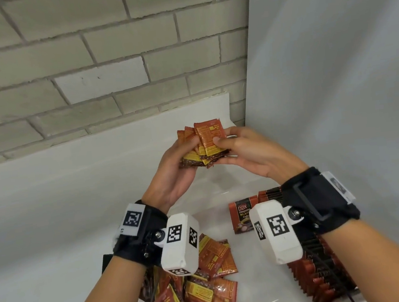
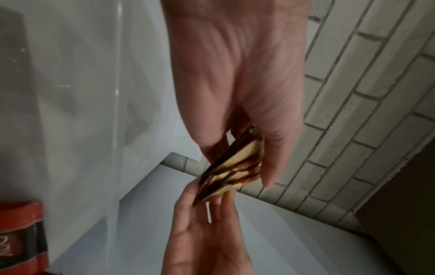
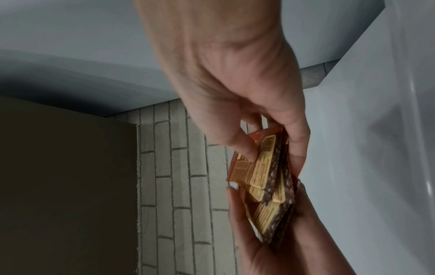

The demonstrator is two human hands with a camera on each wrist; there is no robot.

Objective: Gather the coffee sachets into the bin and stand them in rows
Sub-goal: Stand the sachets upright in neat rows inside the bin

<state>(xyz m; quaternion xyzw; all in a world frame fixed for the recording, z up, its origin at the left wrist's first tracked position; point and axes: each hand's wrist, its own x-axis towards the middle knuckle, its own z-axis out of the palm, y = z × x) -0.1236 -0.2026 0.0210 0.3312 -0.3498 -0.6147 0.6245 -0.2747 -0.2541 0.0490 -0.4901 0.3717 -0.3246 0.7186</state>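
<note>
I hold a fanned bunch of several red-and-yellow coffee sachets [image 1: 203, 145] in both hands above the white table. My left hand [image 1: 188, 149] grips the bunch from the left, thumb on its front. My right hand [image 1: 220, 148] pinches its right edge. In the left wrist view the bunch [image 2: 235, 167] shows edge-on between the left hand [image 2: 254, 167] and the right hand's fingers [image 2: 219, 204]. In the right wrist view the right hand [image 3: 275, 152] pinches the sachets [image 3: 266, 176]. Standing sachets [image 1: 316, 261] form dense rows at the lower right. The bin's walls are hard to make out.
A loose heap of sachets [image 1: 198, 291] lies on the table [image 1: 52, 215] under my left wrist. One sachet [image 1: 241, 215] stands face-forward at the head of the rows. A brick wall [image 1: 86, 64] runs behind, and a grey panel [image 1: 334, 87] closes the right side.
</note>
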